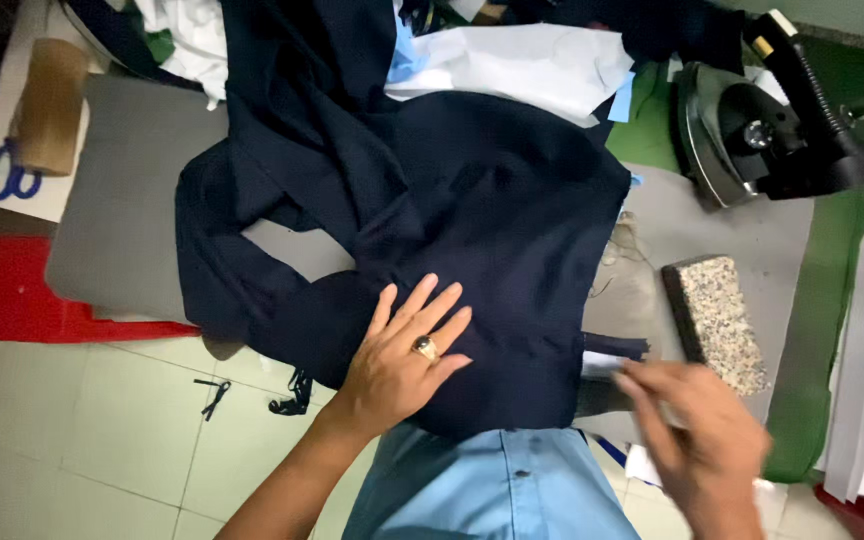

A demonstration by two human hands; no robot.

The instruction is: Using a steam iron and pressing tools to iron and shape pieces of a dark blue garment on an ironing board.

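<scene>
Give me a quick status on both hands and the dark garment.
Left hand flat on navy garment, fingers spread. Right hand blurred at garment's right edge; grip unclear. Iron parked far right, speckled block beside the cloth.

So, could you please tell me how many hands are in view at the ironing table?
2. The left hand lies flat on the dark navy garment. The right hand, blurred, is at the garment's right edge, near the speckled block. None seems hidden.
</scene>
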